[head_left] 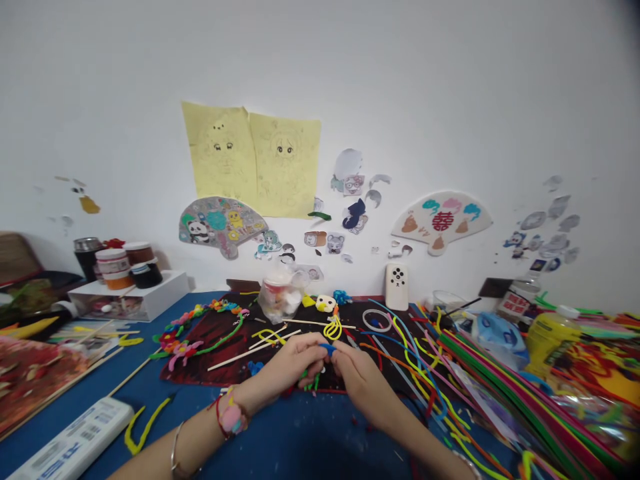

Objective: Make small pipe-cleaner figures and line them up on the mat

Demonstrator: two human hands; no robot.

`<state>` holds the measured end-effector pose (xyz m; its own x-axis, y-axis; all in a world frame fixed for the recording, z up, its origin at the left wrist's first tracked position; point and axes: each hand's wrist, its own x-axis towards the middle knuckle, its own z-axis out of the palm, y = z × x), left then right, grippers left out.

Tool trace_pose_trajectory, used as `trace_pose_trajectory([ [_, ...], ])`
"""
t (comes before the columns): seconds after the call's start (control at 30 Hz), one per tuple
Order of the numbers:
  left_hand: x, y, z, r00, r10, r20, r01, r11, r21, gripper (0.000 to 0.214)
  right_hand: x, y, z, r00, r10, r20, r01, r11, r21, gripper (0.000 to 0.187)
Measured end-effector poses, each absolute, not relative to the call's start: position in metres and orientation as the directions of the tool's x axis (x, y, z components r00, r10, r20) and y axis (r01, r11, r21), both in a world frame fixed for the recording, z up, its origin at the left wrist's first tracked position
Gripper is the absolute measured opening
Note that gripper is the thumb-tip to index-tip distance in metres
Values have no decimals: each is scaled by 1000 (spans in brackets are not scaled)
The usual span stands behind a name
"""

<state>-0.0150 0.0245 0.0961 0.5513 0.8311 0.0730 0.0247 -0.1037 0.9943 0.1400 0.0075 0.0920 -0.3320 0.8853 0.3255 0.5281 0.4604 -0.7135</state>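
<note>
The left hand (287, 365) and right hand (356, 377) closed their fingers tightly, pinching a short fuzzy blue pipe cleaner (327, 348). A green fuzzy pipe cleaner (313, 382) hangs below.

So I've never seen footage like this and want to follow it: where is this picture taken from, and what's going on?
This one picture comes from a camera worn on a person's head, looking forward and down, so the arms reach in from the bottom. The left hand and right hand meet over a dark mat, their fingers pinching a small blue fuzzy piece, probably pipe cleaner. The mat lies on a blue table. A loop of pipe-cleaner flowers sits on the mat, and a heap of coloured pipe cleaners lies to the right.
</note>
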Motion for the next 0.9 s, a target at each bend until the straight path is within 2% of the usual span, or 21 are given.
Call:
trace_pose_trajectory([
  [0.1, -22, 22, 106, 613, 787, 76, 161, -218, 963, 22, 142, 7, 95, -348, 886, 306, 456, 445, -770, 24],
  [0.17, -27, 21, 110, 610, 781, 134, 281, -371, 885, 21, 142, 7, 97, -366, 883, 294, 419, 438, -795, 23],
  [0.23, -30, 20, 112, 587, 767, 258, 452, -575, 682, 19, 142, 8, 97, -381, 882, 278, 396, 427, -813, 23],
  [0.3, -33, 21, 112, 593, 715, 370, 619, -699, 360, 19, 142, 9, 97, -390, 881, 267, 392, 421, -818, 25],
  [0.37, -35, 23, 109, 623, 667, 409, 705, -705, 76, 22, 143, 11, 95, -397, 878, 266, 398, 426, -813, 27],
  [0.4, -35, 24, 108, 639, 649, 413, 721, -693, -25, 23, 143, 12, 95, -404, 875, 266, 403, 431, -807, 28],
  [0.5, -37, 25, 106, 675, 602, 428, 721, -660, -209, 25, 144, 13, 93, -432, 861, 270, 426, 458, -780, 31],
  [0.6, -35, 23, 105, 717, 544, 437, 690, -641, -335, 25, 144, 13, 91, -439, 847, 301, 447, 496, -744, 32],
  [0.7, -33, 21, 103, 720, 508, 473, 689, -603, -402, 25, 143, 14, 89, -432, 839, 331, 455, 519, -724, 31],
  [0.77, -30, 20, 100, 691, 501, 522, 716, -575, -396, 23, 142, 14, 87, -417, 837, 353, 451, 528, -719, 31],
  [0.9, -25, 16, 90, 580, 482, 656, 777, -568, -271, 23, 136, 10, 84, -346, 841, 416, 414, 535, -736, 31],
])
